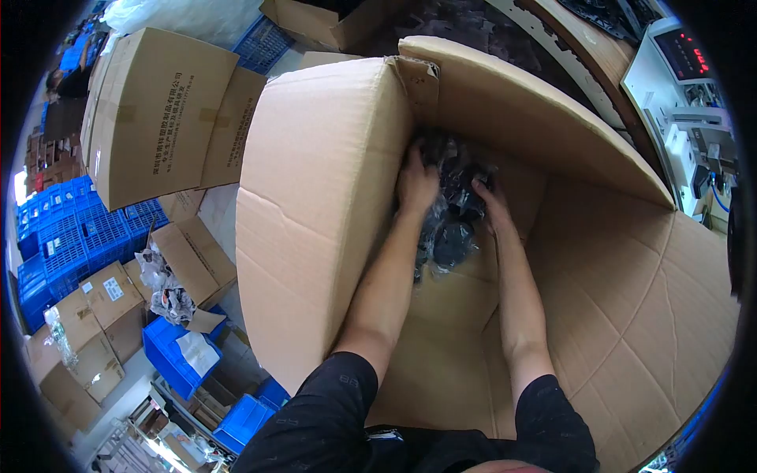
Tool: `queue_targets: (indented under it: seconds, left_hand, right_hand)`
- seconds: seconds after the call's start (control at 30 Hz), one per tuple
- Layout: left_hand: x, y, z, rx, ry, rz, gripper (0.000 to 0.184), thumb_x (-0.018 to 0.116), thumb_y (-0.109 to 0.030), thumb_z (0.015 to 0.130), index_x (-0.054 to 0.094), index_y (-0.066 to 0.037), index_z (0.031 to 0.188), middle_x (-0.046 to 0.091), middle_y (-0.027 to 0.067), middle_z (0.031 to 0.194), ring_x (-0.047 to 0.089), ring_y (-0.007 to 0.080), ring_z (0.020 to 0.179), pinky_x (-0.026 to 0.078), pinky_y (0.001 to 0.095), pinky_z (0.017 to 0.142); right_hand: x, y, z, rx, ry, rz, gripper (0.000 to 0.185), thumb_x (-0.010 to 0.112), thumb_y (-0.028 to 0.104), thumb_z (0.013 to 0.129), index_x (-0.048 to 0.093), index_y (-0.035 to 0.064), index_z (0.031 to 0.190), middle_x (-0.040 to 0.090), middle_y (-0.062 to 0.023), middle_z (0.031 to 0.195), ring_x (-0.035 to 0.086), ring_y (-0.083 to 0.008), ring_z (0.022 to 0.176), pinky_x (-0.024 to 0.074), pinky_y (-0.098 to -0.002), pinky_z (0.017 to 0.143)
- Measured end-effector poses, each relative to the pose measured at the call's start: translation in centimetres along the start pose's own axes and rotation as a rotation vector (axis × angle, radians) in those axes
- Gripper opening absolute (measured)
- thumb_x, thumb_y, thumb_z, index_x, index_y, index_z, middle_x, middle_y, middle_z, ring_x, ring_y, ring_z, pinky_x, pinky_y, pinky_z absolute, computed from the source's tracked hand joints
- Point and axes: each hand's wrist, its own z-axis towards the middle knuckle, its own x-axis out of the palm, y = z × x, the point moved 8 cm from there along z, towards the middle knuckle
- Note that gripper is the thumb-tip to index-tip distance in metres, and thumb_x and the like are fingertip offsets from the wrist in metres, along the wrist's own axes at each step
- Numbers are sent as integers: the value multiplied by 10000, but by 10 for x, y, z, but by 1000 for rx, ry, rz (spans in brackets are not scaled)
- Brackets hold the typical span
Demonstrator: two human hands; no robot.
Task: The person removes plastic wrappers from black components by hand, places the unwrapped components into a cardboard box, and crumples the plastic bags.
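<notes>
Both of my arms reach down into a large open cardboard box (426, 355). Deep inside lie several dark items in clear plastic bags (453, 244), bunched against the box's left wall; what the items are I cannot make out. My left hand (418, 185) grips the upper left of the bunch, its fingertips partly hidden among the plastic. On the other side, my right hand (494, 206) holds the right edge of the bunch, thumb on top and fingers mostly out of sight.
Raised flaps surround the box opening. To the left stand a tall printed carton (158, 118), stacked blue crates (79, 229), smaller cartons (110, 303) and a blue bin (177, 359). At the upper right, a machine with a red digital display (684, 55) stands beside a wooden-edged table (583, 47).
</notes>
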Motion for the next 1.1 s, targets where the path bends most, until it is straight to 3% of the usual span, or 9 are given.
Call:
queue_targets:
  seconds: [0.03,0.1,0.2,0.27,0.4,0.53,0.6,1.0,1.1]
  left_hand:
    - [-10,-2,-1,21,-84,-53,596,483,-109,796,400,-64,1385,439,263,1364,421,424,1256,315,435,1078]
    - [-19,4,2,54,-170,-99,589,484,-128,800,413,-62,1381,487,265,1321,458,424,1224,346,438,1059]
    - [-2,21,13,64,-28,-101,529,458,-131,805,486,-51,1327,488,246,1336,458,411,1236,352,417,1056]
    - [3,22,10,-56,96,-292,491,455,-116,801,536,-37,1279,506,238,1323,458,394,1253,355,396,1053]
    - [-2,3,5,59,100,-186,524,453,-114,802,501,-66,1322,505,234,1329,460,382,1260,352,375,1052]
    - [-5,-3,-3,-23,143,-174,579,463,-125,797,448,-133,1375,491,237,1343,442,382,1276,335,380,1066]
    - [-4,-1,-2,4,143,-176,593,463,-128,796,431,-152,1388,482,239,1351,436,380,1281,332,383,1069]
    - [-67,-147,-100,326,135,-116,607,421,-91,756,441,-113,1362,531,251,1280,486,391,1228,358,403,1050]
    - [-105,-214,-145,540,123,-190,631,411,-58,724,439,-77,1354,525,241,1289,478,373,1241,343,391,1068]
  right_hand:
    - [-6,-6,-2,1,0,4,815,740,326,809,309,17,1428,486,-160,1342,491,-275,1210,393,-363,1015]
    - [-6,-29,-3,174,123,417,745,729,300,816,353,68,1416,478,-112,1362,474,-263,1227,370,-409,1053]
    - [-3,-34,-13,192,150,322,699,721,299,826,383,73,1394,512,-101,1328,501,-263,1211,399,-427,1043]
    - [2,-36,-14,187,156,312,681,718,289,828,393,74,1386,534,-98,1297,524,-259,1183,415,-420,1028]
    - [11,-33,-11,112,206,322,643,725,247,816,424,72,1357,586,-91,1214,582,-246,1089,459,-394,978]
    - [21,-17,-25,97,212,265,673,733,203,795,406,60,1365,561,-96,1243,548,-243,1127,430,-385,999]
    - [30,0,-28,-28,253,156,952,753,137,748,175,72,1502,420,-131,1404,423,-260,1272,333,-367,1071]
    - [64,107,-138,-390,263,130,981,804,191,644,279,39,1458,423,-88,1379,424,-231,1261,309,-342,1075]
    - [92,167,-208,-490,279,116,991,805,197,626,286,42,1455,430,-83,1368,424,-222,1258,308,-343,1073]
